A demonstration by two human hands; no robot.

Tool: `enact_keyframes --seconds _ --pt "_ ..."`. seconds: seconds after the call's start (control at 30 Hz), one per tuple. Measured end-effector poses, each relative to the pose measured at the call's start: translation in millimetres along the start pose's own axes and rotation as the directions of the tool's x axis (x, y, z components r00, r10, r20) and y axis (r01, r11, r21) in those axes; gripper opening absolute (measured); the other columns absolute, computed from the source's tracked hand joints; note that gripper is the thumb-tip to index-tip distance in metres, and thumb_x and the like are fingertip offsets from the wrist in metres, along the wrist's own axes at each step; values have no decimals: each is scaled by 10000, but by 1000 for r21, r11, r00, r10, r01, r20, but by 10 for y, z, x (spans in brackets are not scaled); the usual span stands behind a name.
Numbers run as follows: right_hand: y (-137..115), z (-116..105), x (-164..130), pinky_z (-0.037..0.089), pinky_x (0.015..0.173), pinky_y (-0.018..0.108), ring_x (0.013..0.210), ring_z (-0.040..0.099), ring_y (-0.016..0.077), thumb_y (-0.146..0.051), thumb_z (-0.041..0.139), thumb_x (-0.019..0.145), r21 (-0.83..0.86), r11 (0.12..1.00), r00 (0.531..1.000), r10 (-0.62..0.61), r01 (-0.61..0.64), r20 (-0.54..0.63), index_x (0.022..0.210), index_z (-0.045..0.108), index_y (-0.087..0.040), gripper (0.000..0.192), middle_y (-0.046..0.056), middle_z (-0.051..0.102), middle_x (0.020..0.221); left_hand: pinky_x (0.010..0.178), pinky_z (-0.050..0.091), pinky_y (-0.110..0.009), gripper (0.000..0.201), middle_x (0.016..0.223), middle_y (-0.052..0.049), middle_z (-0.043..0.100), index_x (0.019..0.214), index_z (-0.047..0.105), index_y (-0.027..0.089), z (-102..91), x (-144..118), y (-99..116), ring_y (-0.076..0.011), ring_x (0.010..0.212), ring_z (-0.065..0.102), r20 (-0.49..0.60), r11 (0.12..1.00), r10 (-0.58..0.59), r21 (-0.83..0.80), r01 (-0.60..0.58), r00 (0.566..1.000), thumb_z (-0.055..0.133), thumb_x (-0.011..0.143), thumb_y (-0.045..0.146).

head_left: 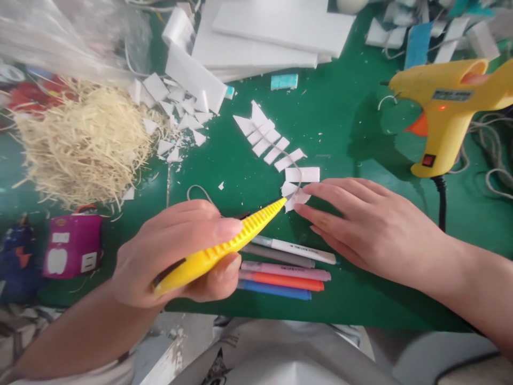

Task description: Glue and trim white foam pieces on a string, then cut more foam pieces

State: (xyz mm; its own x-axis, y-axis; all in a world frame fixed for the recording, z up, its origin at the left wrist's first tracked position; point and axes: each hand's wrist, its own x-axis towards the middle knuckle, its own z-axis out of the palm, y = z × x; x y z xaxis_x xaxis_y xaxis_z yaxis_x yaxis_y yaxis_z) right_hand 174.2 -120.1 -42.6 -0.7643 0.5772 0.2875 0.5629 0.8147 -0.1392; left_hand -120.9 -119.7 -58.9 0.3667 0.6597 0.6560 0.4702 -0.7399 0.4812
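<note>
At the far left of the green worktop lay a heap of pale straw, with a magenta box below it and loose white offcuts beside it. The left hand was closed round a yellow craft knife, its tip touching the lowest white foam piece. Just under the knife lay a row of marker pens, close enough to crowd the stroke. A line of cut white strips ran up from the knife tip along a thin wire, so several pieces looked finished and the lowest seemed the one in hand. The right hand lay flat, fingers extended, its fingertips pressing that piece down and gripping nothing. Farther right stood a yellow glue gun, lamp lit, well apart. White foam sheets were stacked at the top.
</note>
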Motion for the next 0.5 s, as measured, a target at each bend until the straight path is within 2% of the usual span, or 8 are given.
enact_keyframes --seconds 0.03,0.07,0.13,0.23,0.27,0.37,0.5 --pt "-2 2 0 638 896 415 1134 733 292 -94 546 993 0 1000 1000 3 -3 1 1194 748 -96 285 172 764 1205 360 485 -358 659 796 2 783 1435 645 285 5 20 13 -139 432 541 -22 994 98 -53 -99 995 695 789 164" --pt "-4 5 1 639 894 415 1135 734 293 -92 543 993 0 1000 1000 3 -3 6 1198 748 -99 289 171 764 1205 360 461 -373 634 789 -33 770 1407 668 203 7 49 29 -140 438 518 -15 984 152 -92 -153 988 674 779 115" --pt "-6 10 2 641 893 413 1135 735 292 -86 538 993 -2 1000 1000 5 -5 8 1198 750 -103 295 171 766 1201 357 412 -385 599 764 -53 745 1377 683 147 -9 115 63 -144 444 479 3 975 177 -138 -175 984 645 782 78" --pt "-5 15 4 641 898 413 1142 732 290 -84 534 995 -5 1000 1000 8 -8 3 1200 752 -105 300 171 764 1206 378 445 -394 666 759 -51 758 1439 622 140 -103 178 93 -170 478 532 111 976 202 -108 -190 973 638 780 44" --pt "-4 15 4 641 898 413 1141 732 289 -84 533 996 -6 1000 1000 10 -10 1 1203 752 -105 302 171 762 1209 399 487 -407 703 786 -56 776 1476 583 142 -149 182 95 -185 501 576 198 977 205 -94 -189 959 641 784 32" --pt "-3 13 2 642 895 414 1140 730 289 -87 542 992 -5 1000 1000 15 -15 6 1215 748 -107 304 168 758 1219 479 593 -459 730 880 -67 810 1535 519 178 -279 157 95 -228 574 686 334 982 184 -99 -159 924 641 829 37" --pt "-9 13 1 641 895 416 1135 730 291 -84 559 981 7 1000 1000 13 -13 6 1201 750 -106 292 165 763 1206 544 642 -482 689 954 -73 811 1544 521 242 -325 119 168 -244 645 715 362 993 39 -117 4 931 635 889 60"
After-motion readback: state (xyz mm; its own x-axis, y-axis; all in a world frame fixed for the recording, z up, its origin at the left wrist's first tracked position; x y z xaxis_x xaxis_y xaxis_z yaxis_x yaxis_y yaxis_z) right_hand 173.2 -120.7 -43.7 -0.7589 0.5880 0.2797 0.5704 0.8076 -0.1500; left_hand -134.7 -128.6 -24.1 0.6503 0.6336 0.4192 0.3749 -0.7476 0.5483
